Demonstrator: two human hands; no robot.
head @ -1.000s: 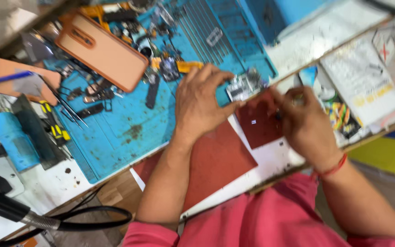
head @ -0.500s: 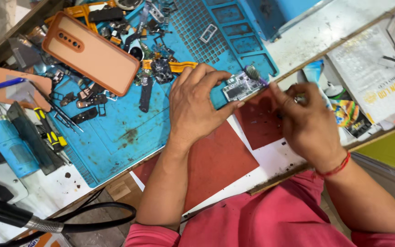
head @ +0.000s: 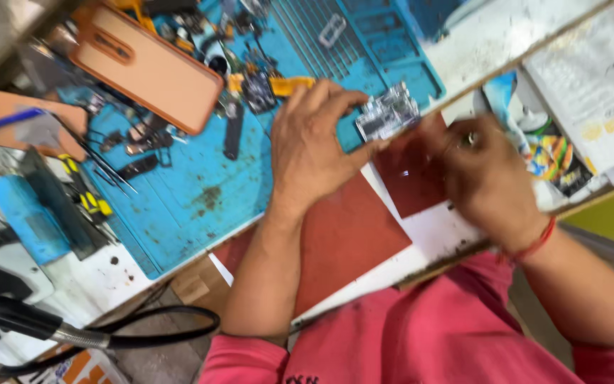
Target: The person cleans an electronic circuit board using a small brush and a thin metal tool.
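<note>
Two hands are busy at the near edge of the bench, right where the blue work mat (head: 200, 192) meets a dark red mat (head: 349, 235). The left hand (head: 314, 153) lies palm down across that seam, its fingers curled together and pinched on a small silvery circuit part (head: 389, 114), which sits at the mat's near right corner, touching the red square. The right hand (head: 485, 178) is just beside it, over a smaller dark red square (head: 410, 171), fingers bunched together around something tiny and shiny (too blurry to say what it is, or whether it's really gripped). A red thread bracelet (head: 534, 245) sits on that wrist.

Further back on the blue mat there's a phone in a salmon-orange case (head: 147, 67), lying face down and tilted, with a mess of small parts and tools around it. A black tool handle (head: 232, 135) lies between the phone and the left hand. Over by the left edge of the bench, black tweezers (head: 108, 167) lie beside a blue block-shaped thing (head: 26, 217). Printed papers and colourful packets (head: 556, 153) are piled off to the right, well apart from the phone. A black flexible hose (head: 143, 338) loops off the near left corner.
</note>
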